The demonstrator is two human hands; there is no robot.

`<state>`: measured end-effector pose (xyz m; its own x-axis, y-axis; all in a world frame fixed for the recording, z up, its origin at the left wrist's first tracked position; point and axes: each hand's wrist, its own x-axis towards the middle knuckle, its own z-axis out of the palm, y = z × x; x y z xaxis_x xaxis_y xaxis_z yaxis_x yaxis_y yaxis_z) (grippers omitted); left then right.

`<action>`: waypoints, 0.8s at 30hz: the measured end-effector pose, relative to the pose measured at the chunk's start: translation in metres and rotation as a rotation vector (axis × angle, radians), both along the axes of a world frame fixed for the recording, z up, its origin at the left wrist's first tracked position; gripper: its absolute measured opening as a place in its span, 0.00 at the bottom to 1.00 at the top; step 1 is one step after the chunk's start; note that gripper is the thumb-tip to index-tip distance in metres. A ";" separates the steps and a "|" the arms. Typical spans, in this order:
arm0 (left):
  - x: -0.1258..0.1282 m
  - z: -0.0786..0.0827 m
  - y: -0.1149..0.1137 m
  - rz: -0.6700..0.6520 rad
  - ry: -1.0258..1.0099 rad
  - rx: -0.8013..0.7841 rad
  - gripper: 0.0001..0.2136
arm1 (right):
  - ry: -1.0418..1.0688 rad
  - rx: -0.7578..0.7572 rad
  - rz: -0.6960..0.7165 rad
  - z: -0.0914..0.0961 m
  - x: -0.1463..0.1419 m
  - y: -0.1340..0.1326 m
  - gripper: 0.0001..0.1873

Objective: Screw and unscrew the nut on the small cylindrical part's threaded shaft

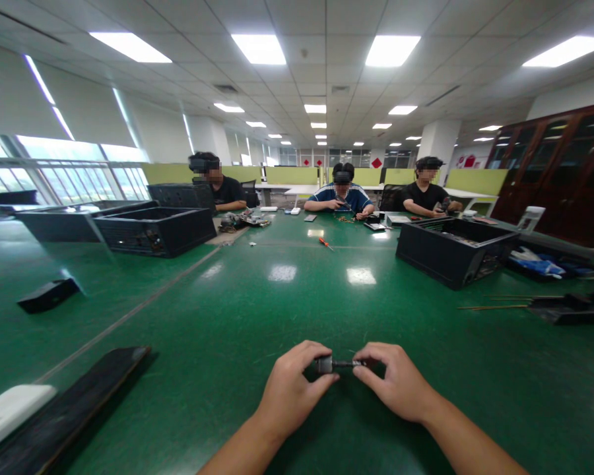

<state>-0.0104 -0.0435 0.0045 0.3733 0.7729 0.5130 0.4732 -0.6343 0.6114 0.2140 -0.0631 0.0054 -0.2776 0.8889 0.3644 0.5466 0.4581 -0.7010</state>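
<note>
Just above the green table (pixel 202 389), my left hand (pixel 296 384) pinches a small grey-black block (pixel 325 365) between thumb and fingers. A short, thin dark shaft or cable (pixel 343 363) runs from this block across to my right hand (pixel 395 382). That hand is closed on the other end, with thumb and fingertips pressed together, and the fingers hide much of the end piece. The whole thing lies about level between my hands. Its exact kind is too small to make out.
A long black panel (pixel 79 402) and a white device (pixel 14 409) lie at the lower left. Black computer cases (pixel 153 231) stand left and right. An orange screwdriver (pixel 325 244) lies mid-table. At right is a black part with thin rods (pixel 569 308). Three people sit opposite.
</note>
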 end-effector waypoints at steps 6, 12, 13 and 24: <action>-0.001 -0.001 0.000 0.005 -0.002 -0.002 0.15 | 0.015 0.015 -0.009 -0.004 0.002 0.003 0.03; -0.001 -0.001 0.000 0.002 -0.007 -0.008 0.14 | 0.006 0.017 -0.014 -0.005 0.005 0.005 0.04; -0.001 0.000 0.000 0.001 -0.008 -0.008 0.14 | 0.004 0.021 -0.015 -0.005 0.005 0.005 0.04; -0.002 0.003 0.001 0.046 -0.040 -0.066 0.12 | 0.015 0.044 -0.027 -0.003 0.020 0.009 0.04</action>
<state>-0.0123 -0.0428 0.0070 0.3172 0.8212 0.4744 0.4753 -0.5705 0.6698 0.2341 -0.0537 0.0020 -0.2482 0.8788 0.4075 0.5483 0.4743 -0.6888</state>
